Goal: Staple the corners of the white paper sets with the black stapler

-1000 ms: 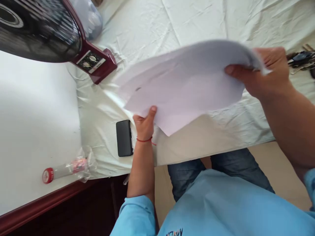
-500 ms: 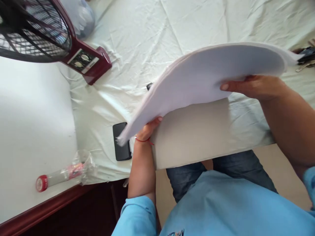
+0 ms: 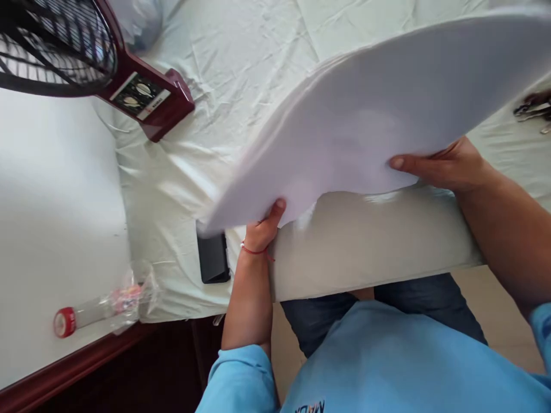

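Several white sheets (image 3: 365, 120) curve above the cloth-covered tabletop (image 3: 241, 103), the left hand (image 3: 262, 232) and right hand (image 3: 456, 163) both closed on their near edge, thumbs on top, the other fingers mostly hidden beneath. Their left corner overlaps a black case (image 3: 214, 259); farther off stands a maroon fan (image 3: 166, 106).

Paper stack (image 3: 365, 120) opens flatter, right end now reaching view's edge; right hand (image 3: 456, 166) lower than a second ago.
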`<state>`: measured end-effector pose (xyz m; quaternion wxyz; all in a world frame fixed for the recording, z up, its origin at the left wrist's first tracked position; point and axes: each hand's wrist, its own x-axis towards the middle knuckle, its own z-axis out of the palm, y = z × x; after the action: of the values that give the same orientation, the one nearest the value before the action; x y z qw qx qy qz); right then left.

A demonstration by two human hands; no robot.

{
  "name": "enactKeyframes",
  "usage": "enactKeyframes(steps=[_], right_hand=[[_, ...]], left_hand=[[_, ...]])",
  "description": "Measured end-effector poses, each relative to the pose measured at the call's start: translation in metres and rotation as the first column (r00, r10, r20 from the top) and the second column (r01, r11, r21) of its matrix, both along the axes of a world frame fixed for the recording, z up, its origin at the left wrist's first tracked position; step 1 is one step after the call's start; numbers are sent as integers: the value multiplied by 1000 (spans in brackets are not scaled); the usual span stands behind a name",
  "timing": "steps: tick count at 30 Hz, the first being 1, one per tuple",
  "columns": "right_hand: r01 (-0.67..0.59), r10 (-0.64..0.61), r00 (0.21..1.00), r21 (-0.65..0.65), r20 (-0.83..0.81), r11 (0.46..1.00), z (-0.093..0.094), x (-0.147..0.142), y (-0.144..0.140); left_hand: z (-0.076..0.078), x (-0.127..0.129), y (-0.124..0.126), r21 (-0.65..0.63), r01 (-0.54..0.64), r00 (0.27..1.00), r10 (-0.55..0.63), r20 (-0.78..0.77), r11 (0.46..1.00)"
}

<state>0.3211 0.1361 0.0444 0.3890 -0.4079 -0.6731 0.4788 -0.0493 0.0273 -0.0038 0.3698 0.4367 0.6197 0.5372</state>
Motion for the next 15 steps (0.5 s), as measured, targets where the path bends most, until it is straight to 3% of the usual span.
enactKeyframes(steps=[4, 9, 12, 15], right_hand=[[41, -40, 998, -11, 55, 999, -3, 2, -1], [90, -80, 990, -86, 114, 992, -9, 9, -2], [153, -128, 979, -163, 158, 975, -9, 8, -3], [176, -164, 978, -89, 130, 980, -5, 6, -3]], left_hand=[[-11, 2, -5, -36, 22, 1000, -22, 4, 999], [-8, 2, -2, 68, -69, 998, 69, 3, 995], [-8, -2, -1, 54, -91, 992, 96, -83, 994], [-6, -1, -2, 3, -117, 978, 116, -175, 993]])
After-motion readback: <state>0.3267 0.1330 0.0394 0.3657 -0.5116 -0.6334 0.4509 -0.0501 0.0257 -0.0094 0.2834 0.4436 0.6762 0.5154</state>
